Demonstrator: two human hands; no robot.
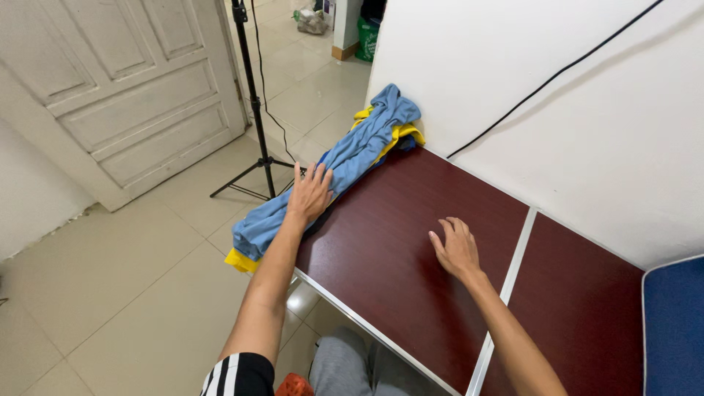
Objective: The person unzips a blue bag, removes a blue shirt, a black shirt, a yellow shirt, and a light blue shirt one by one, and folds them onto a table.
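1. Left hand (pixel 310 192), fingers spread, lies flat on the blue cloth (pixel 345 158) heaped along the table's (pixel 389 242) far edge.
2. Right hand (pixel 456 249) rests open and empty on the dark wood.

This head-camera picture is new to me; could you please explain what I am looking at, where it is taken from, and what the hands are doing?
There is no machine here: a person wears a camera on the head, looking down at their own two bare arms. The left hand rests flat, fingers spread, on a pile of clothes, light blue cloth on top with yellow beneath, lying along the far edge of a dark red table. The right hand lies open on the bare tabletop, holding nothing. A white wall with a black cable runs beside the table, and a black tripod stands on the tiled floor.
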